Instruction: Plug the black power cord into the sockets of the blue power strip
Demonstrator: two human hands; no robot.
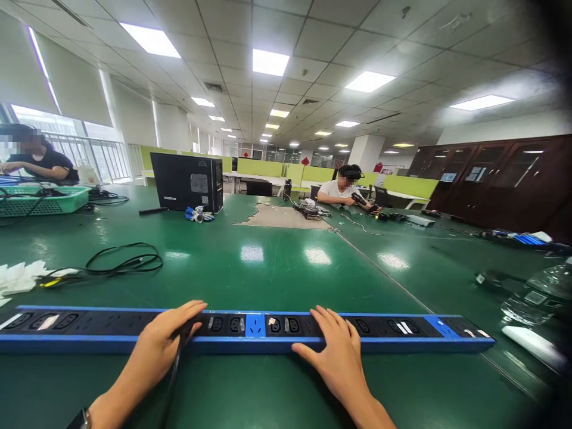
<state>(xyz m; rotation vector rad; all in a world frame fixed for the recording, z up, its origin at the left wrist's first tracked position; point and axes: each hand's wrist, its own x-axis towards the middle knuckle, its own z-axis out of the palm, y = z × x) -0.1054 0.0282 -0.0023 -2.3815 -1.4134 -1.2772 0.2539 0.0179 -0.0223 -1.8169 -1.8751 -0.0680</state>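
Observation:
A long black power strip with blue edges [255, 325] lies across the green table in front of me, with rows of sockets on top and two blue socket blocks. My left hand [167, 336] is closed around the plug end of a black power cord [175, 372] at the strip's top, left of the middle. The cord hangs toward me from under the fingers; the plug itself is mostly hidden, so I cannot tell whether it sits in a socket. My right hand [335, 345] spans the strip right of the middle, thumb at the near edge and fingers over the top.
A coiled black cable [129, 262] and white tissue [20, 277] lie at left. Farther back stand a green basket [67, 201], a black computer case [185, 182] and blue-white gloves [199, 214]. A plastic bottle [543, 292] is at right. Two people sit across the table.

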